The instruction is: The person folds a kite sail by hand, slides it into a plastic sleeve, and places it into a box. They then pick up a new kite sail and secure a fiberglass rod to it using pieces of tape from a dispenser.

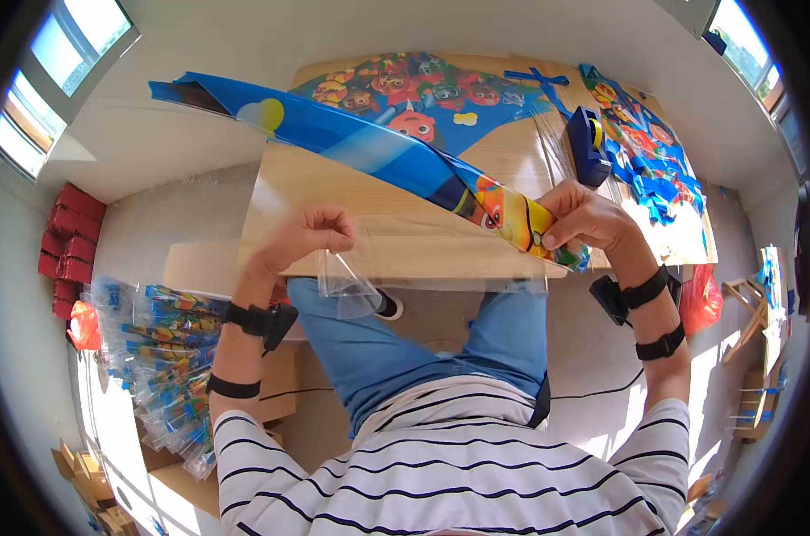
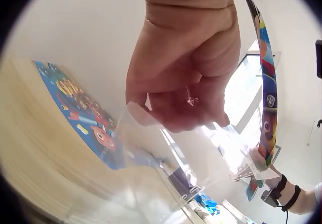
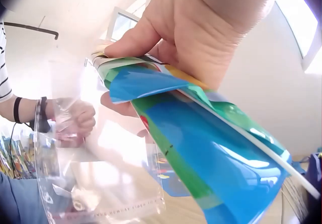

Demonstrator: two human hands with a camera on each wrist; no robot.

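My right hand [image 1: 592, 219] grips one end of a long folded kite [image 1: 351, 147] with a blue cartoon print, thumb on top. Its other end extends up and to the left above the table. In the right wrist view a thin white rod [image 3: 261, 146] runs along the folded sheet. My left hand [image 1: 311, 237], fingers curled, pinches a clear plastic bag [image 1: 350, 290] that hangs near the table's front edge. The bag's transparent film [image 2: 146, 189] spreads below the fingers in the left wrist view.
A flat cartoon-print kite sheet [image 1: 494, 94] lies on the wooden table [image 1: 307, 192]. A blue tape dispenser [image 1: 588, 147] stands at the right, beside more printed sheets [image 1: 646, 134] and blue strips. Several bagged kites [image 1: 168, 357] are piled at the lower left. Red bundles [image 1: 70, 237] stand by the wall.
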